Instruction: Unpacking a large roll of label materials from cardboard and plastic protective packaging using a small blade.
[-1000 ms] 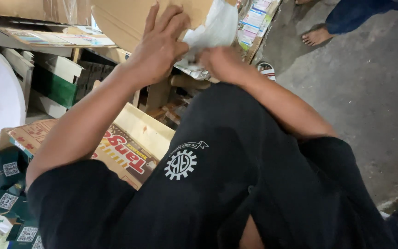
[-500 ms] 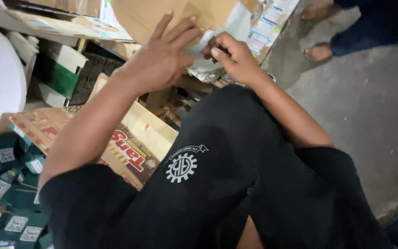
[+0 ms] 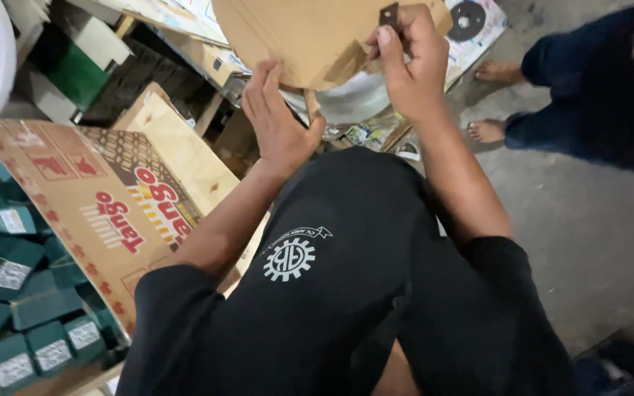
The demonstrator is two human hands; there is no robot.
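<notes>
Since half a second ago both hands have separated: the right hand (image 3: 409, 70) has risen toward 12 o'clock and the left hand (image 3: 277, 121) has dropped below it, flat against the cardboard sheet (image 3: 295, 37). The right hand is pinched on a small dark blade (image 3: 389, 13) at its fingertips, thumb pressed along the sheet's edge near a torn flap. The left hand is spread open, fingers straight, its palm touching the sheet's lower face; it grips nothing. The sheet sits at 12 o'clock of the view, tilted, above a rounded pale object that is partly hidden.

At 9 o'clock lies a printed carton (image 3: 104, 213), brown with red lettering, its flap open. Past it at 8 o'clock are stacked small dark green boxes (image 3: 16, 323) with white labels. At 2 o'clock another person's bare feet (image 3: 489, 128) stand on the grey floor (image 3: 596, 242), dark trousers above them. The worker's black shirt (image 3: 332, 293) fills the lower middle.
</notes>
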